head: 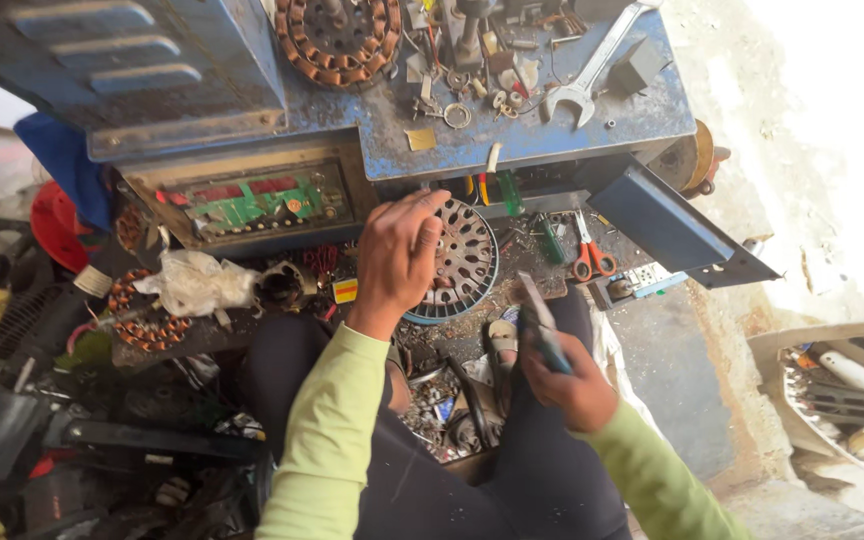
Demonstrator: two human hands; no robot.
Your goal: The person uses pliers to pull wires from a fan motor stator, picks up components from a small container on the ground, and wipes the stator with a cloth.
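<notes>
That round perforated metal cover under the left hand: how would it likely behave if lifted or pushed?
The perforated metal cover looks rigid, so it should probably hold its shape when the left hand lifts it. Its many holes suggest it is fairly light for its size. Being round and standing tilted among loose parts, it might roll or slip if pushed.

From up here I see both of my arms in long sleeves of pale yellow-green cloth, soft and a little creased, ending at the wrists. My left hand (pixel 399 252) and right hand (pixel 572 380) are bare, with no gloves, rings or watch showing. Below the sleeves my legs are in dark, near-black trousers of plain fabric, dusty in places.
</notes>
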